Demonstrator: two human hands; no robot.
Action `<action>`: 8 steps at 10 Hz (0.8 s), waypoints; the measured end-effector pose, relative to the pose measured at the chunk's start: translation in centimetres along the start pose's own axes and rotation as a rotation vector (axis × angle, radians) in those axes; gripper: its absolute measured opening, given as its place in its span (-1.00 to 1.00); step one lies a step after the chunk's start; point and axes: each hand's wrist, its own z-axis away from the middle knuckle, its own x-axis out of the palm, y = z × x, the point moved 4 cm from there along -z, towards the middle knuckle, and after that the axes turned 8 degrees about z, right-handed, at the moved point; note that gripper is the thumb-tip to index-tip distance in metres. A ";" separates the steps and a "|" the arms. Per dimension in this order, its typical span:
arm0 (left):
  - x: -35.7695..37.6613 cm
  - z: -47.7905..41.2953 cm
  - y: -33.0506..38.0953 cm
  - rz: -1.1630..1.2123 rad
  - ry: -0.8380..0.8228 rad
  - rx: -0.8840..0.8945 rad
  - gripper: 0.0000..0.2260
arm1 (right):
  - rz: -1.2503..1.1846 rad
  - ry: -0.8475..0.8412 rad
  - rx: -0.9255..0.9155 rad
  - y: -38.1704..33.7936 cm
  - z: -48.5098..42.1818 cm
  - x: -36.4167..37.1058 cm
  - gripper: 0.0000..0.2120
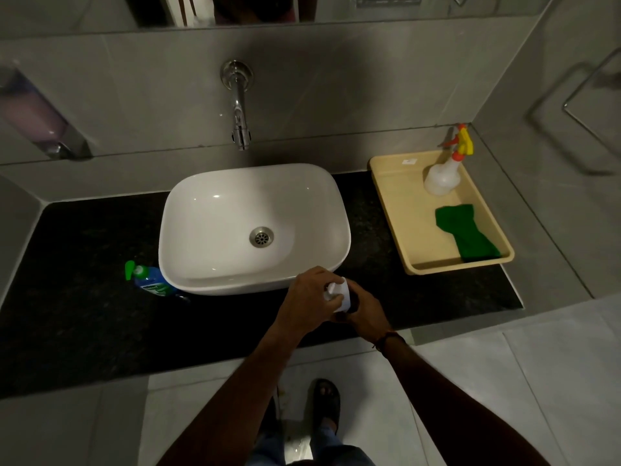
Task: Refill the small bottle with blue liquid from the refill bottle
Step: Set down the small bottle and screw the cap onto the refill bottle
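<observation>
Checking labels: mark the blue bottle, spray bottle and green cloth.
blue bottle (153,280), head view, on its body.
spray bottle (440,178), head view, on its white body.
green cloth (465,232), head view, on its middle.

I see everything dim and grainy, with soft glints on the white basin (254,227), a broad shadow on the wall (369,95) behind it, and lines bowing far either side.

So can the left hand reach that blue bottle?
Probably, once freed: the left hand grips the small bottle with the right hand; bare counter leads to the blue bottle.
</observation>
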 end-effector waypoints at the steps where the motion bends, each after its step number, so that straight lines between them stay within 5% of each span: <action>1: 0.3 0.0 0.4 0.018 -0.056 0.015 -0.67 | 0.013 0.004 -0.031 0.2 0.0 0.3 -0.32; 8: -0.8 -0.3 -0.3 0.010 -0.035 0.002 -0.67 | 0.010 0.013 -0.021 0.7 -0.4 0.7 -0.31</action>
